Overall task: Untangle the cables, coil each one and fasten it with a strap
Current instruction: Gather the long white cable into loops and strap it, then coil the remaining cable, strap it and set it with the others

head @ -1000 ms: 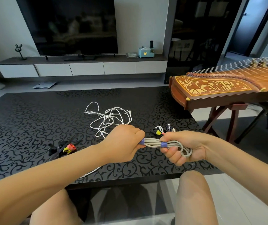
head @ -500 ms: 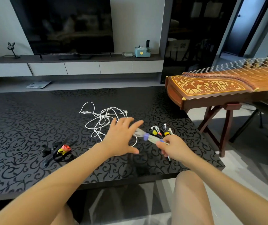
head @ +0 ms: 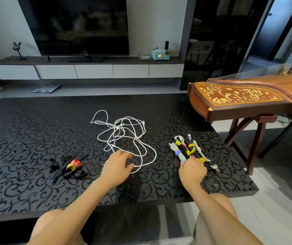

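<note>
Hands first: left hand [head: 117,165] curls its fingers on the near loop of the white cable tangle [head: 124,131] on the table [head: 26,129]; right of the tangle, right hand [head: 193,171] covers the strapped coils' [head: 189,151] near end, its grip hidden. Loose straps [head: 69,167] lie left of it. Best to find a plug end and draw it out slowly.

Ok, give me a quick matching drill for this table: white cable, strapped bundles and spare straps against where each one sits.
1 white cable
2 strapped bundles
3 spare straps

A left part of the table, untouched
B right part, at the right hand
C middle, loose and tangled, at the left hand

Pairs: 1-C, 2-B, 3-A
</note>
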The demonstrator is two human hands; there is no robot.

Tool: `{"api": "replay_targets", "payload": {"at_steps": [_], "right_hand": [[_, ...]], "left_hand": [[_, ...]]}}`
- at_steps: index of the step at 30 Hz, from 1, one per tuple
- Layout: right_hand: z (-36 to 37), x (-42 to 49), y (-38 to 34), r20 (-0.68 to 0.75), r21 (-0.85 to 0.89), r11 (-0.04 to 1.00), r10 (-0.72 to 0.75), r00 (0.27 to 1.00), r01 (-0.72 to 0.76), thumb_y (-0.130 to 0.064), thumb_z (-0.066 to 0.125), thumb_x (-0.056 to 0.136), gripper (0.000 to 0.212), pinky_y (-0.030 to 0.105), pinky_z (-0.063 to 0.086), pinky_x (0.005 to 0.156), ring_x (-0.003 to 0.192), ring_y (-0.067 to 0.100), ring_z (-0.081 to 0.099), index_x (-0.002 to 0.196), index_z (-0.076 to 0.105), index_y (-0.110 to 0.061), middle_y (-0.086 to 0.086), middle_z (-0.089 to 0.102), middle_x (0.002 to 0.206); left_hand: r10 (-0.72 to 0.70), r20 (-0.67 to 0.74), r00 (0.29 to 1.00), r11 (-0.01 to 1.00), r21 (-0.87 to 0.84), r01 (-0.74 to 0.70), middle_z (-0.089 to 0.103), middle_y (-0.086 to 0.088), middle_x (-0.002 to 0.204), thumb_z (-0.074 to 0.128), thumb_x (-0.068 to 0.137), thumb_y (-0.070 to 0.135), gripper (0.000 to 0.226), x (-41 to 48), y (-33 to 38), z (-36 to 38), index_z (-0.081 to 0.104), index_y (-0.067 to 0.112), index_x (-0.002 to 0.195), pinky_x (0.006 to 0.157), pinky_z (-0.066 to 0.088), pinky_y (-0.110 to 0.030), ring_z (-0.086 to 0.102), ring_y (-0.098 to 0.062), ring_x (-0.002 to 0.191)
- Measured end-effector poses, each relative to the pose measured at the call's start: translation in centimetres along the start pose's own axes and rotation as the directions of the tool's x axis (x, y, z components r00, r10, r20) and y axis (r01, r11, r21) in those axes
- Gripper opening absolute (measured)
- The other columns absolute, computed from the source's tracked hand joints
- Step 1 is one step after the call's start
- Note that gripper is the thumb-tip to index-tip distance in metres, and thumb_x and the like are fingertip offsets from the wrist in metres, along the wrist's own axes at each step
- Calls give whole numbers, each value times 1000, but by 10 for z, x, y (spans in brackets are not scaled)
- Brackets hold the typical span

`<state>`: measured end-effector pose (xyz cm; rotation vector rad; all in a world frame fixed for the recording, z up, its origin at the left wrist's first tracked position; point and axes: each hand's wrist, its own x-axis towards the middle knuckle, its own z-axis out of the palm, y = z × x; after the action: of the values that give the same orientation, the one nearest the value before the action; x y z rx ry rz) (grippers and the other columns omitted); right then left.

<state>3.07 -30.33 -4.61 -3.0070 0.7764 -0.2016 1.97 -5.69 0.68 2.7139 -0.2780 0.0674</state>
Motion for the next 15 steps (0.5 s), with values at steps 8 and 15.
{"api": "replay_targets", "payload": {"at_steps": [8, 15], "right_hand": [[-11, 7, -7, -127, -137, 990, -27, 992, 9, -53, 64, 80, 50, 38, 43, 79, 94, 28, 59, 107, 57, -11, 8, 61, 103], [-9, -50, -82, -428, 220, 689, -568, 703, 690, -26, 80, 69, 18, 37, 44, 56, 63, 26, 56, 75, 68, -14, 3, 57, 71]], "left_hand": [[-98, -132, 986, 992, -93, 86, 57, 0, 110, 60, 91, 24, 21, -14, -50, 0, 66, 18, 110, 83, 34, -21, 51, -19, 105], [-283, -265, 922, 959, -109, 263, 59, -3, 93, 65, 86, 13, 11, -38, -97, -10, 70, 11, 96, 74, 33, -23, 54, -23, 94]]}}
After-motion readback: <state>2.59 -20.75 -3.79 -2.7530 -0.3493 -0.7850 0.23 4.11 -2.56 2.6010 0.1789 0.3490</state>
